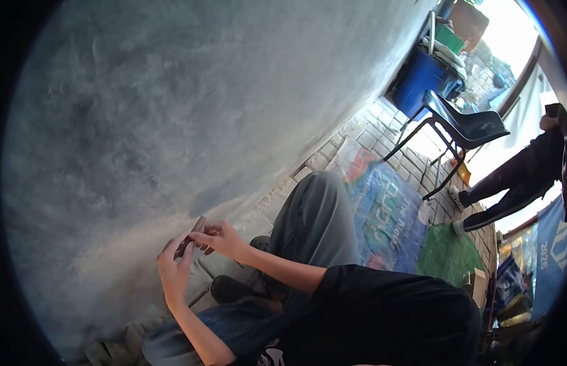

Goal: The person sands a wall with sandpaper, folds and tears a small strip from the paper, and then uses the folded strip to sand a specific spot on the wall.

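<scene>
A small brown strip-like piece [199,226] is held between both hands, close to the grey wall. My left hand [174,259] has its fingers closed around the piece's lower end. My right hand [219,240] pinches it nearer the upper end, with the fingers bent. What the piece is made of cannot be made out. Beneath the forearms are my bent legs in grey-blue trousers [317,213], and a dark clog [225,288] shows between them.
The grey wall [143,110] rises close by. Beyond my knee lie a printed banner [387,213] and a green mat [445,256]. A black chair [466,125], a blue barrel [417,82] and a standing person [521,171] are farther off. A cardboard box [478,287] stands at the right.
</scene>
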### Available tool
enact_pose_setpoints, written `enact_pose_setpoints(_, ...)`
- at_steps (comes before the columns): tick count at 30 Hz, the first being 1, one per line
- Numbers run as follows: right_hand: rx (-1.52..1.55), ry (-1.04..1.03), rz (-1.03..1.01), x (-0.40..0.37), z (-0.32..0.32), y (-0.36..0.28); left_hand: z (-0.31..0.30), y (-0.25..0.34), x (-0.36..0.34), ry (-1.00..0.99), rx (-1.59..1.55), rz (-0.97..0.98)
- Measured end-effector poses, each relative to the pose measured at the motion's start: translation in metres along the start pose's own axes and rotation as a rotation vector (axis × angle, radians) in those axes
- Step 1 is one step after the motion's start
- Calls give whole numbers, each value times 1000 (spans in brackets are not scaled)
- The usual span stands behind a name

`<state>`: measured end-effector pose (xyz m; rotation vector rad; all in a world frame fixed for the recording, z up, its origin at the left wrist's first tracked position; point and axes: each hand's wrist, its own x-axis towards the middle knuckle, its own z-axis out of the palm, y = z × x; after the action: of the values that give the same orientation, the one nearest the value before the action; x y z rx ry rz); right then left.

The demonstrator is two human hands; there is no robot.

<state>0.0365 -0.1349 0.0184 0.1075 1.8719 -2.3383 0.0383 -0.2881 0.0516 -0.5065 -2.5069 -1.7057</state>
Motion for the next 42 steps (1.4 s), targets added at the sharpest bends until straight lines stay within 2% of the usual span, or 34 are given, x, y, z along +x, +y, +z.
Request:
enact_pose_setpoints(14,-25,2,53,-4,-4,1,-6,-2,1,-16,59,-122)
enact_pose_setpoints(30,-23,-129,87,-10,-27,-2,-14,3,-3,44,59,-93)
enact_pose_setpoints(36,37,-102,193,-18,-29,-2,-19,-2,-4,26,84,-62)
enact_pose_setpoints(38,-204,-228,109,-18,-42,-8,-21,-8,-6,80,143,-32)
enact_pose_setpoints(39,-213,-201,98,-21,-51,-19,-21,-8,-6,65,127,-11)
enact_pose_setpoints(41,-544,-320,-167,-30,-74,-50,-24,-6,-7,90,181,-83)
enact_pose_setpoints(42,-567,-326,-257,-35,-86,-62,-24,-8,-8,87,166,-61)
